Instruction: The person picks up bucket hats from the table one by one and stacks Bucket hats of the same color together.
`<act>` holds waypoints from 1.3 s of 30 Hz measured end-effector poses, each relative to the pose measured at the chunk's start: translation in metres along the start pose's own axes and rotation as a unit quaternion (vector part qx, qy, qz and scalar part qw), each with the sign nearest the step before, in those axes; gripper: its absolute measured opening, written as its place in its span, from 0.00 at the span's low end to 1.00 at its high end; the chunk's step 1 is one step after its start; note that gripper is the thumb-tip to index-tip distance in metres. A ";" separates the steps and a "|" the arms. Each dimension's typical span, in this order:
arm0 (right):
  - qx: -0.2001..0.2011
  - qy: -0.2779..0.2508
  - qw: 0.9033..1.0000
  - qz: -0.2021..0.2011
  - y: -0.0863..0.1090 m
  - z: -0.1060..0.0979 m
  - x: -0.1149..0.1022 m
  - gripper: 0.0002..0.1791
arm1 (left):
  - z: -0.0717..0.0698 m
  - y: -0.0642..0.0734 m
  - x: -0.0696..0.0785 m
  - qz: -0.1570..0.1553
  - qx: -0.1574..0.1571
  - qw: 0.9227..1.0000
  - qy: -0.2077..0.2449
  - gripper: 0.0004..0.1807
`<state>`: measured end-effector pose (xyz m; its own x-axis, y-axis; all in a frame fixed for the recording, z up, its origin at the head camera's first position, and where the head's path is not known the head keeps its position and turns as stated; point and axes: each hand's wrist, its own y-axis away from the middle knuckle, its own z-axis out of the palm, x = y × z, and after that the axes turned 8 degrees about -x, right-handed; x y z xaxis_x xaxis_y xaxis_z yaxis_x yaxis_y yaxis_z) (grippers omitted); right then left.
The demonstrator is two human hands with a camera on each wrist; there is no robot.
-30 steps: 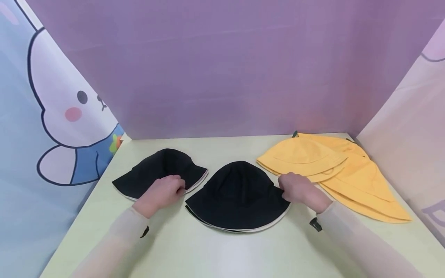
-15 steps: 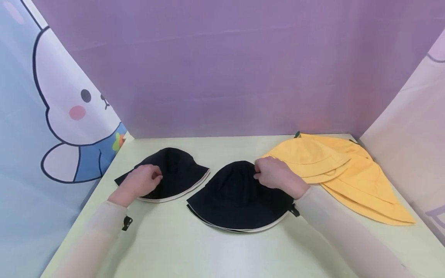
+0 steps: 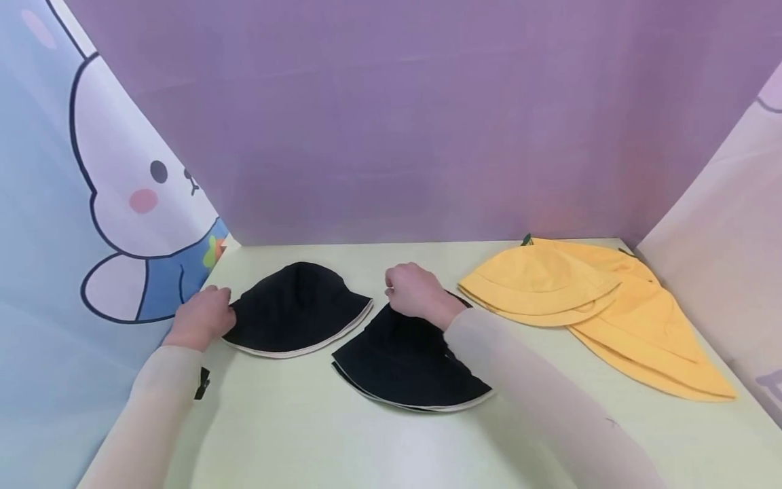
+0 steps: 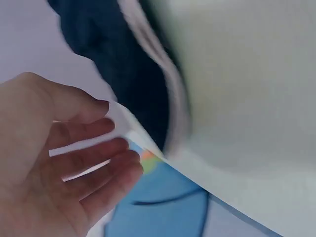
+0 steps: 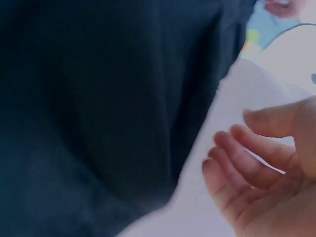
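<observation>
Two black bucket hats with pale brim edging lie flattened on the table. At the left edge of the left black hat, my left hand hovers with loosely bent fingers. In the left wrist view this hand has its fingertips close beside the corner of the brim, pinching nothing. My right hand is over the crown of the middle black hat, hiding its top. The right wrist view has the fingers relaxed and apart from the dark cloth.
Several yellow hats overlap in a pile on the right of the pale table. A purple backdrop rises behind it. A blue curtain with a rabbit print stands at the left, a pale pink one at the right.
My left hand has moved left, from the left black hat's right front to its left edge. My right hand has travelled left from the middle hat's right edge to over its crown.
</observation>
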<state>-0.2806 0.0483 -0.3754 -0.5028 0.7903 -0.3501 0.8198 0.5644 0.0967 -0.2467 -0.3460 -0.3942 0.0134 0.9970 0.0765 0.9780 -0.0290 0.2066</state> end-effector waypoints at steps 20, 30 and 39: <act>-0.096 -0.095 0.990 0.047 -0.044 0.042 -0.029 0.12 | 0.018 -0.008 -0.008 -0.002 -0.037 0.999 0.019 0.20; -0.017 -0.219 0.972 0.085 -0.048 0.034 -0.037 0.29 | 0.008 -0.004 -0.008 -0.006 -0.001 0.998 0.060 0.18; 0.026 -0.250 0.965 0.076 -0.038 0.028 -0.041 0.10 | -0.005 0.005 -0.008 -0.035 0.008 0.997 0.069 0.22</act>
<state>-0.2833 -0.0121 -0.3908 -0.1907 0.6427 -0.7420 0.8931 0.4273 0.1406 -0.2429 -0.3544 -0.3888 -0.0825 0.9770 0.1965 0.9786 0.0421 0.2016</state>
